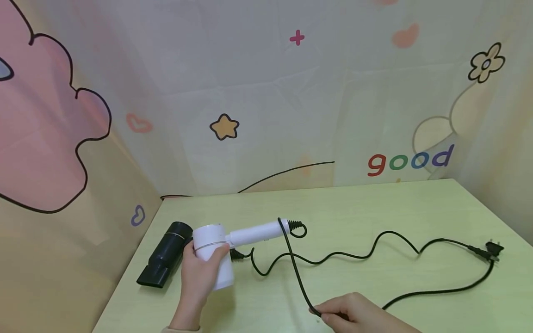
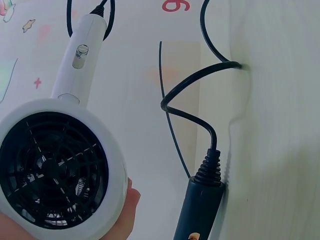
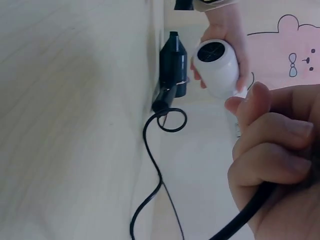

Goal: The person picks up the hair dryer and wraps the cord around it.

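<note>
While clasped in L grip, wht dryer, blk cord pinched in R grip.

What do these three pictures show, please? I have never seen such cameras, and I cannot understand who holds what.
No robot here: these are a person's two bare hands. The wide picture comes from a camera on the head, the other two from cameras on the wrists. The left hand grips a white hair dryer. The right hand holds a black cord that leads up to that dryer's handle. On the pale table lies a black hair dryer; its cord stretches to the right, towards a plug.
</note>
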The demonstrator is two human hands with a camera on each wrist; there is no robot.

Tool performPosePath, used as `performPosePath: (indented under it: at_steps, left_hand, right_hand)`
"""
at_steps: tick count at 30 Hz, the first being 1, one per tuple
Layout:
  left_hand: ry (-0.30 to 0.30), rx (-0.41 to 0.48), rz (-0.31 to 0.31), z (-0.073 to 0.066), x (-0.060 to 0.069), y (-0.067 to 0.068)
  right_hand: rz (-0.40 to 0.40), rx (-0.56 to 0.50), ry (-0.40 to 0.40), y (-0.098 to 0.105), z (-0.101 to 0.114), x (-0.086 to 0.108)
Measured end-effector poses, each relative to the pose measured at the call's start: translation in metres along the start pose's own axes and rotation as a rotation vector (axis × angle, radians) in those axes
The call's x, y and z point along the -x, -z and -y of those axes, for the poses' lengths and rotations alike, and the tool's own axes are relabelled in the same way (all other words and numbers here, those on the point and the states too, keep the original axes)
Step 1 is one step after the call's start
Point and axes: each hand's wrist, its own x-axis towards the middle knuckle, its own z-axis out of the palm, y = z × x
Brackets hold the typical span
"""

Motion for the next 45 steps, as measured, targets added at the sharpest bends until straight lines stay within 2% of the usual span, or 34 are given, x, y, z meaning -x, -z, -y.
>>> performPosePath:
  at_steps: [3,6,11,19,34,42,45]
  left_hand:
    - [0.007,0.038,0.009,0.0,0.0,0.0]
    - [0.011,0.063,0.021,0.0,0.0,0.001]
    - [0.01,0.089,0.042,-0.001,0.0,0.0]
    - [0.039,0.128,0.116,-0.001,0.004,-0.001]
    - [0.009,0.174,0.28,0.0,0.015,-0.001]
    - [-0.007,0.192,0.316,0.003,0.016,0.0]
    - [-0.012,0.203,0.331,0.004,0.017,0.0]
  right_hand:
    - [0.003,-0.057,-0.096,0.0,-0.005,-0.003]
    - [-0.003,-0.073,-0.128,0.001,-0.013,-0.007]
    - [-0.032,0.005,-0.127,0.005,-0.029,-0.014]
    - [-0.087,-0.01,-0.286,0.012,-0.045,-0.023]
    - [-0.14,0.056,-0.327,0.027,-0.051,-0.031]
    - [-0.195,0.131,-0.339,0.039,-0.05,-0.039]
    - [-0.191,0.145,-0.34,0.044,-0.048,-0.042]
